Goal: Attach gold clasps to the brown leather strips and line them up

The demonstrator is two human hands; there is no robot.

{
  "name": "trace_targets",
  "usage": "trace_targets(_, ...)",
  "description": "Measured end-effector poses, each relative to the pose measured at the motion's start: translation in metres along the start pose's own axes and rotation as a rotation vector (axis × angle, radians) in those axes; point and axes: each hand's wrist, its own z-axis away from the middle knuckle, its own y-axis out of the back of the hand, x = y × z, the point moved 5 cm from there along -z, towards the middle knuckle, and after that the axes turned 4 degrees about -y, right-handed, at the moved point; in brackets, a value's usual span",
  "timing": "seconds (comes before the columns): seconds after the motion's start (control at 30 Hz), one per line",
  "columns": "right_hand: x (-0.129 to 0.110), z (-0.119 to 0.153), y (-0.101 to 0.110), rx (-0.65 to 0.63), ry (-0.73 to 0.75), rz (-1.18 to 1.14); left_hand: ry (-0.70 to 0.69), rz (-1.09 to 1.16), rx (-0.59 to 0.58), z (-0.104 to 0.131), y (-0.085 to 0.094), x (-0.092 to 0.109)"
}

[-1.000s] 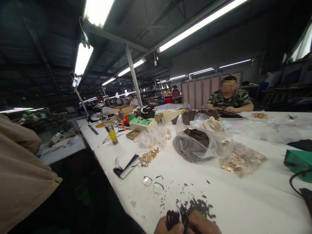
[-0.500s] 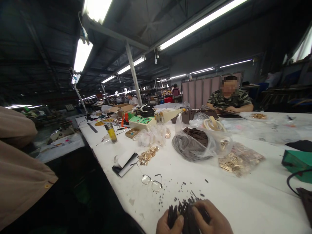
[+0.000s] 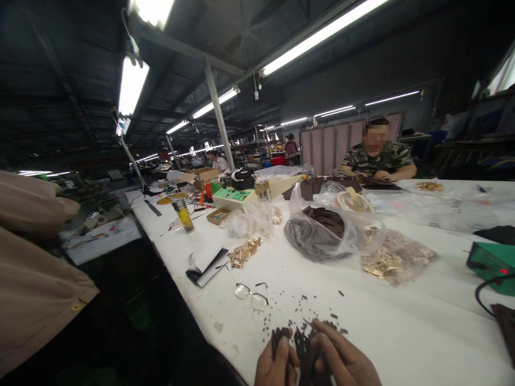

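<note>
At the bottom of the head view, my left hand (image 3: 274,362) is closed round a small bunch of dark brown strips (image 3: 280,338), thumb on top. My right hand (image 3: 346,356) curls over more dark strips (image 3: 306,354) beside it, its index finger stretched along their far ends. The strips' lower ends are cut off by the frame edge. Small dark scraps (image 3: 304,297) lie scattered on the white table just beyond both hands. A pair of eyeglasses (image 3: 251,296) rests unfolded to the left of these scraps.
Farther up the white table (image 3: 225,321) are a gold hardware pile (image 3: 245,252), a clear bag of dark strips (image 3: 317,230) and a bag of gold hardware (image 3: 396,257). A green box (image 3: 493,265) stands at right. Across the table sits a person in camouflage (image 3: 378,158); a beige sleeve (image 3: 36,279) shows at left.
The strips in my left hand have separated from those in my right, leaving a gap. My right index finger has straightened forward. The view has shifted slightly.
</note>
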Motion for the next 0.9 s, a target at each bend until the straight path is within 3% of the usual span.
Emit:
trace_targets(0.1, -0.018, 0.012, -0.003, 0.028, 0.084, 0.016, 0.017, -0.102, -0.122, 0.006, -0.003, 0.007)
trace_targets(0.23, -0.032, 0.020, -0.001, 0.069, 0.083, 0.037, 0.014, -0.148, -0.138, 0.009, -0.005, 0.010)
trace_targets(0.4, -0.032, 0.019, 0.002, 0.096, 0.042, 0.058, 0.043, -0.139, -0.144, 0.007, -0.007, 0.007)
trace_targets(0.9, -0.035, 0.021, -0.006, 0.028, 0.296, 0.169, 0.047, -0.087, -0.295, 0.009, -0.008, 0.009)
